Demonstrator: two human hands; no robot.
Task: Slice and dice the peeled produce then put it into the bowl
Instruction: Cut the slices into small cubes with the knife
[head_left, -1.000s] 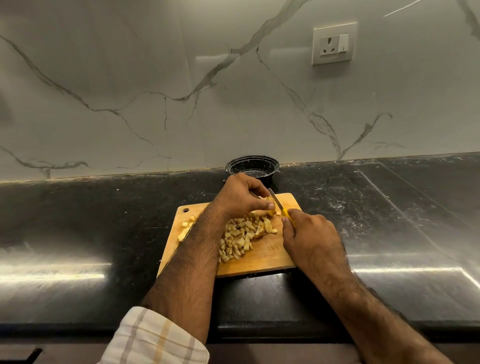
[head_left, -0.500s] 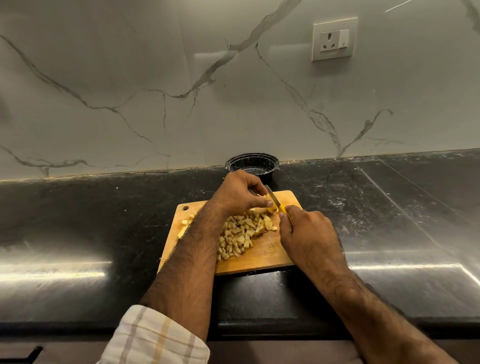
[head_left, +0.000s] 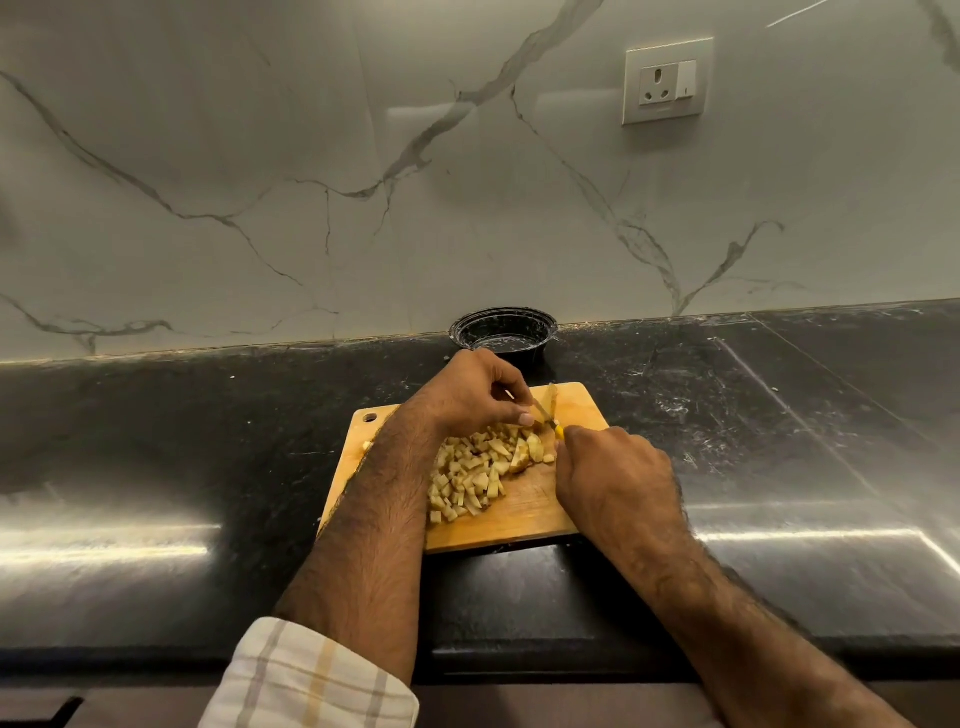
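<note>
My right hand (head_left: 613, 473) holds the knife (head_left: 546, 413) beside my curled left hand (head_left: 470, 392) over the diced produce (head_left: 480, 470) on the board (head_left: 519, 512); a slip could nick those fingers.

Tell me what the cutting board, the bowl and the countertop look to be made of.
Cutting board: likely wood or bamboo, matte tan with visible grain and knife marks.
Bowl: glossy black, thin rim with glints; probably plastic, though that is uncertain.
Countertop: polished black stone, apparently granite, with pale flecks and mirror-like light streaks.
</note>
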